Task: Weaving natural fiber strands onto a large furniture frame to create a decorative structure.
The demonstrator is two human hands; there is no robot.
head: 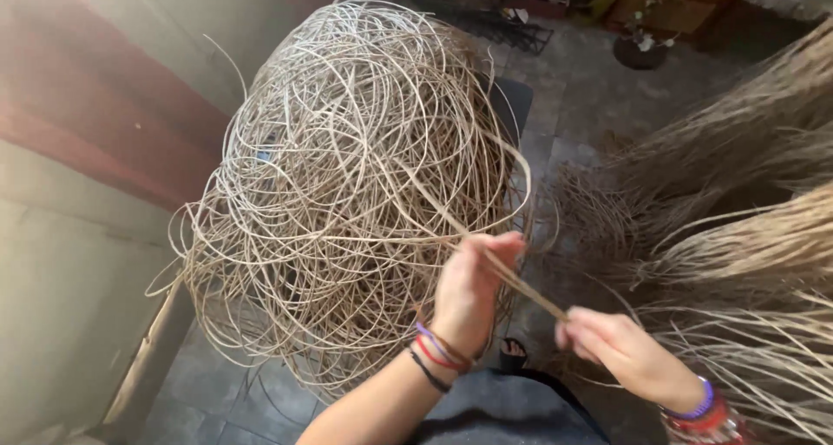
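Thin flat pale-tan rattan strip (512, 280) runs taut between both sets of fingers | left hand (468, 293) pinches it shut at its upper end | right hand (612, 345) grips the lower end closed | big tangled heap of pale cane coils (347, 185) just beyond the left fingers | bundles of dry straw-coloured fibre (746, 237) beside the right fingers

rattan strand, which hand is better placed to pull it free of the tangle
Left, probably. The left hand pinches the rattan strand closer to the big tangled coil, where it leaves the mass. The right hand grips the strand's near end, farther from the tangle.
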